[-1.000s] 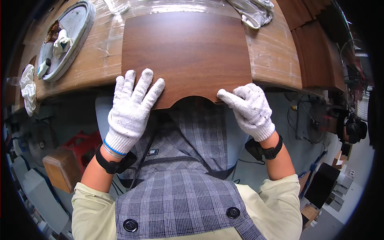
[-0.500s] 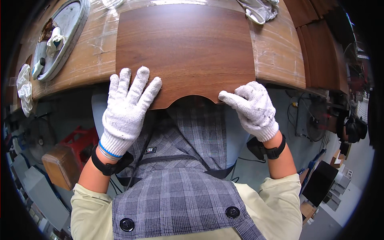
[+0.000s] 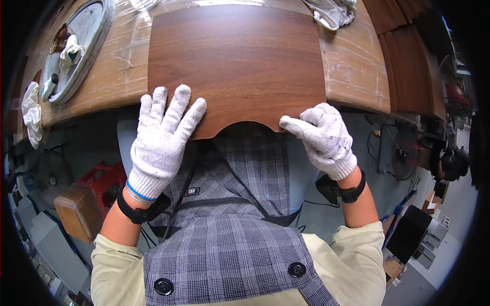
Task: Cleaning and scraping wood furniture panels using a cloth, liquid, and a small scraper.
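Observation:
A brown wood-grain panel (image 3: 237,61) lies on the table with its near edge overhanging, and a shallow curved notch is cut into that edge. My left hand (image 3: 161,140), in a white knit glove, rests flat on the panel's near left corner with fingers spread, open. At the near right corner, my right hand (image 3: 324,140), gloved the same way, is closed. One digit points left along the edge while the other fingers curl in. What those fingers hold, if anything, is hidden.
A grey oval tray (image 3: 104,46) at the far left holds a white cloth (image 3: 71,51) and a small bottle (image 3: 49,85). Another white cloth (image 3: 31,115) hangs at the table's left edge. A crumpled pale cloth (image 3: 332,14) lies behind the panel. Brown boards (image 3: 413,71) stand at right.

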`<act>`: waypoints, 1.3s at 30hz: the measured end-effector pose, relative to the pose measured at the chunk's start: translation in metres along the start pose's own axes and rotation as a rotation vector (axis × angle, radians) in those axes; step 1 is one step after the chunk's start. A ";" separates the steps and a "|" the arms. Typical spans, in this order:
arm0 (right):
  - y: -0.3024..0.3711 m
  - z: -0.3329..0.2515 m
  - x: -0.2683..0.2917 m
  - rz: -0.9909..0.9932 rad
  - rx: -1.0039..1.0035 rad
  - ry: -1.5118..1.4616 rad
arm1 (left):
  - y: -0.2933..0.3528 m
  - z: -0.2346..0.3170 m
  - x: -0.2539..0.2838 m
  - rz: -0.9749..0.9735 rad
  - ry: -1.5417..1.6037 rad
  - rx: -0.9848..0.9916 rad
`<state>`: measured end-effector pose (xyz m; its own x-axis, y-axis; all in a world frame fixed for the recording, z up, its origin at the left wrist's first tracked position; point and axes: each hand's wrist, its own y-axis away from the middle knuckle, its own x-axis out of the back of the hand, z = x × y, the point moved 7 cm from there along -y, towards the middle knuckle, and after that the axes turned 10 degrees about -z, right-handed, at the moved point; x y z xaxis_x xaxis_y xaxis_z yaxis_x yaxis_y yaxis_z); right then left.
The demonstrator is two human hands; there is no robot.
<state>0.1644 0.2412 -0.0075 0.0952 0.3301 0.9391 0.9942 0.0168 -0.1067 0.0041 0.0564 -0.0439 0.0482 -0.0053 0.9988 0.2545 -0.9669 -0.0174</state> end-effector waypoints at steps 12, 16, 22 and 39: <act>0.001 0.002 -0.002 0.022 -0.011 0.012 | -0.002 0.000 0.001 0.002 0.013 0.002; 0.003 0.002 -0.002 0.004 0.003 0.036 | -0.002 0.000 0.000 0.010 0.000 0.006; 0.003 0.005 -0.003 0.001 -0.041 -0.022 | -0.002 0.001 0.002 0.020 0.019 0.002; 0.000 0.003 0.001 -0.022 -0.018 0.013 | -0.003 0.001 0.003 0.018 0.024 0.002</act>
<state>0.1647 0.2445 -0.0075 0.0739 0.3179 0.9453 0.9968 0.0067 -0.0802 0.0048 0.0594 -0.0411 0.0295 -0.0289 0.9991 0.2553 -0.9662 -0.0355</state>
